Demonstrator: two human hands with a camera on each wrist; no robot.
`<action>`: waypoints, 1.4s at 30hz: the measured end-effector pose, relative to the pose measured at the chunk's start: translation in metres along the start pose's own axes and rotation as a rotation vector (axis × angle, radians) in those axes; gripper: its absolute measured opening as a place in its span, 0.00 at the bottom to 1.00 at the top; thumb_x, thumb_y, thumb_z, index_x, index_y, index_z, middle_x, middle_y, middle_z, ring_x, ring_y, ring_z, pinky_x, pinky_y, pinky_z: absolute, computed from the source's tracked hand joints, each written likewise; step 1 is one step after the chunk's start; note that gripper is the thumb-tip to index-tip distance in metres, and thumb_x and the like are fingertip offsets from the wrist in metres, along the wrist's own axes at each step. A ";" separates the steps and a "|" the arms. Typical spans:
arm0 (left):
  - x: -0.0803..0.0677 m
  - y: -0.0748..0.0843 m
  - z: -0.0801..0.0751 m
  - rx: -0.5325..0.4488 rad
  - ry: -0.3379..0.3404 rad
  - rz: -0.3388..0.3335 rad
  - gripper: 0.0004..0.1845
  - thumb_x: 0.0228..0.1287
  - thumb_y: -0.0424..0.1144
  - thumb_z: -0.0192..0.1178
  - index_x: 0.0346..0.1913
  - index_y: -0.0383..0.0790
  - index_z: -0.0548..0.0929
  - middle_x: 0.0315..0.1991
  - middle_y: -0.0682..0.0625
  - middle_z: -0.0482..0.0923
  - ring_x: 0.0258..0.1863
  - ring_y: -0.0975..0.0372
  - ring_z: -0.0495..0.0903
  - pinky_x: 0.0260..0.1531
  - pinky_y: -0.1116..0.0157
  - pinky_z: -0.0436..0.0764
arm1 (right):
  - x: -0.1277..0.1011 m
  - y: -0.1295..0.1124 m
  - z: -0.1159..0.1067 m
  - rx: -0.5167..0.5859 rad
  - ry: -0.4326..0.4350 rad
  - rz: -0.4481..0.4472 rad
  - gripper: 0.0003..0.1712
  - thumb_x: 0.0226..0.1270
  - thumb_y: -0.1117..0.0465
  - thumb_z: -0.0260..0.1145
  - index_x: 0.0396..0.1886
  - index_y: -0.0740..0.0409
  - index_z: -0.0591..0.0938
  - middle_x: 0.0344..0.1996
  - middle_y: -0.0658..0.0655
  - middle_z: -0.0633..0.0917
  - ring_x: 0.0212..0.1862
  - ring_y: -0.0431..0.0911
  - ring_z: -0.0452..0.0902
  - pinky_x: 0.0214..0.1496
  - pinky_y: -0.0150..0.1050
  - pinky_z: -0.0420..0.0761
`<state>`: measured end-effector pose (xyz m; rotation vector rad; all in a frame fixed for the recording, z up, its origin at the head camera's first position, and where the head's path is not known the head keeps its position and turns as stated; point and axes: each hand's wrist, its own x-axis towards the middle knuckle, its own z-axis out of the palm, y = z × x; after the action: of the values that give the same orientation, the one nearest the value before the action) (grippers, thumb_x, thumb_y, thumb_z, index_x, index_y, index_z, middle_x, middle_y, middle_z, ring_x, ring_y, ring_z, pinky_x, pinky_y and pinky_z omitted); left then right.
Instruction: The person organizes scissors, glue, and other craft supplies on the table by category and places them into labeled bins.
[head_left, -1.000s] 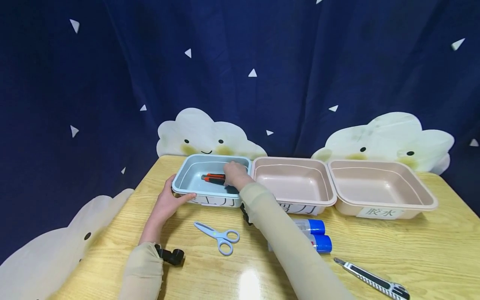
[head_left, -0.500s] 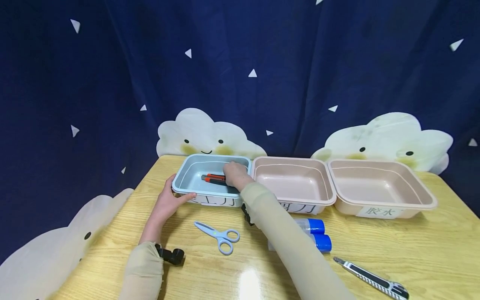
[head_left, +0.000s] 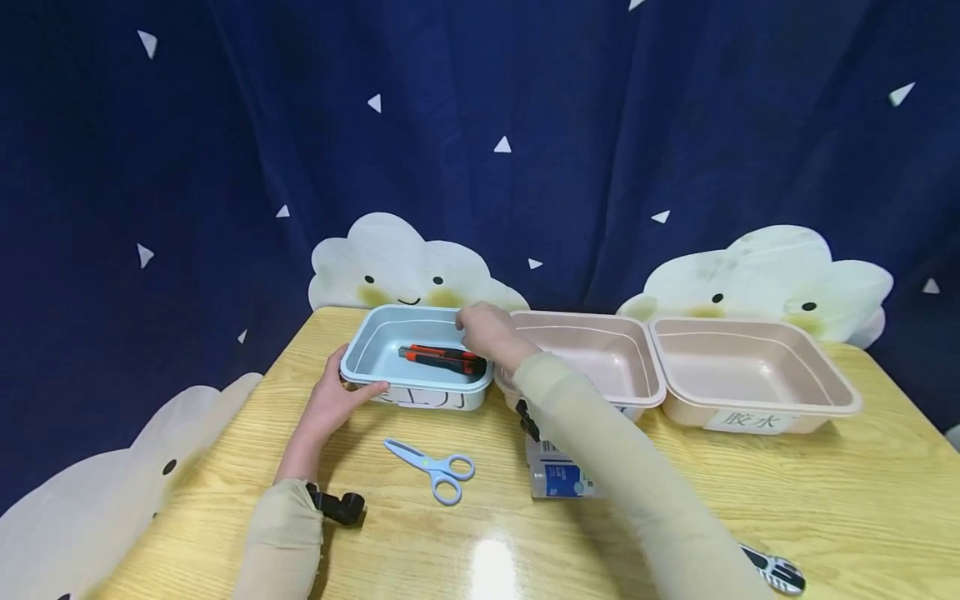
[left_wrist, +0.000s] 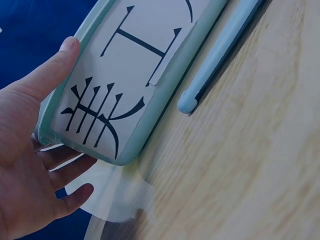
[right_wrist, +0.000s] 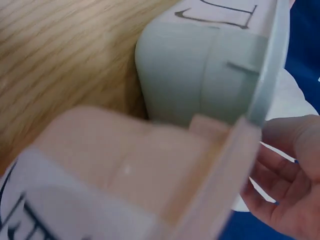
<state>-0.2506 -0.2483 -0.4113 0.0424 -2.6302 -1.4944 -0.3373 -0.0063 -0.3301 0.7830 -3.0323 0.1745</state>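
Observation:
At the left corner of the light blue bin [head_left: 378, 354], my left hand [head_left: 330, 404] grips it, thumb on the front rim and fingers around the side. The left wrist view shows that thumb beside the paper label [left_wrist: 95, 100]. Two red-and-black utility knives [head_left: 442, 358] lie side by side inside the bin. My right hand [head_left: 491, 333] is over the bin's right rim, holding no knife. In the right wrist view its fingers [right_wrist: 280, 175] are loosely bent close to the rim, partly hidden behind the bins.
Two pinkish bins, one in the middle [head_left: 585, 362] and one at right [head_left: 757, 375], stand beside the blue one. In front lie light blue scissors [head_left: 429, 464], clear glue tubes [head_left: 566, 481] partly under my right sleeve, and a silver utility knife [head_left: 780, 575], partly hidden.
My right hand has let go of the red-and-black utility knives and moved right to the bin's rim, uncovering their handles. The left hand keeps its hold on the bin.

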 end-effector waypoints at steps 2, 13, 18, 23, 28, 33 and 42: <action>0.000 0.000 0.001 -0.005 -0.003 0.003 0.55 0.46 0.54 0.69 0.71 0.45 0.45 0.67 0.40 0.57 0.65 0.48 0.57 0.62 0.49 0.58 | -0.005 0.004 -0.004 0.022 0.021 -0.006 0.16 0.57 0.64 0.61 0.46 0.56 0.81 0.46 0.54 0.83 0.47 0.46 0.77 0.51 0.39 0.75; -0.005 -0.007 0.002 -0.015 -0.004 -0.014 0.55 0.46 0.52 0.69 0.71 0.45 0.45 0.67 0.40 0.56 0.65 0.48 0.57 0.63 0.48 0.57 | -0.035 0.027 -0.014 0.024 0.141 -0.073 0.11 0.55 0.62 0.64 0.40 0.56 0.83 0.38 0.55 0.84 0.40 0.49 0.79 0.41 0.46 0.78; -0.005 -0.005 0.002 -0.005 -0.011 -0.014 0.55 0.46 0.53 0.69 0.71 0.45 0.45 0.67 0.40 0.55 0.66 0.48 0.56 0.63 0.48 0.56 | -0.052 0.039 -0.021 0.009 0.178 -0.072 0.11 0.54 0.63 0.63 0.38 0.57 0.83 0.34 0.54 0.84 0.36 0.50 0.79 0.35 0.47 0.78; -0.004 -0.002 0.000 0.005 -0.005 -0.015 0.54 0.46 0.53 0.68 0.71 0.44 0.45 0.67 0.40 0.56 0.65 0.47 0.56 0.63 0.48 0.56 | -0.067 0.049 -0.029 -0.007 0.230 -0.081 0.10 0.53 0.64 0.64 0.37 0.56 0.84 0.31 0.54 0.84 0.35 0.50 0.80 0.34 0.47 0.78; -0.003 0.000 0.000 0.010 -0.015 -0.014 0.55 0.46 0.54 0.68 0.71 0.44 0.45 0.67 0.40 0.55 0.66 0.47 0.56 0.63 0.48 0.57 | -0.085 0.060 -0.034 0.007 0.256 -0.081 0.10 0.53 0.64 0.65 0.37 0.57 0.84 0.28 0.54 0.82 0.31 0.49 0.78 0.32 0.46 0.77; -0.005 0.003 -0.001 0.016 -0.011 -0.020 0.55 0.47 0.53 0.68 0.71 0.44 0.44 0.67 0.39 0.55 0.65 0.47 0.56 0.62 0.48 0.57 | -0.105 0.069 -0.038 0.026 0.279 -0.099 0.09 0.55 0.63 0.66 0.37 0.59 0.83 0.29 0.56 0.82 0.30 0.47 0.77 0.33 0.42 0.78; -0.004 0.003 -0.001 0.011 -0.017 -0.014 0.55 0.47 0.53 0.68 0.71 0.44 0.43 0.67 0.39 0.55 0.66 0.47 0.56 0.62 0.48 0.57 | -0.141 0.087 -0.040 -0.020 0.343 -0.141 0.08 0.52 0.61 0.69 0.34 0.58 0.83 0.27 0.54 0.83 0.29 0.45 0.77 0.33 0.41 0.77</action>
<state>-0.2469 -0.2470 -0.4084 0.0491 -2.6573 -1.4913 -0.2569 0.1416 -0.3042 0.8603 -2.6449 0.2486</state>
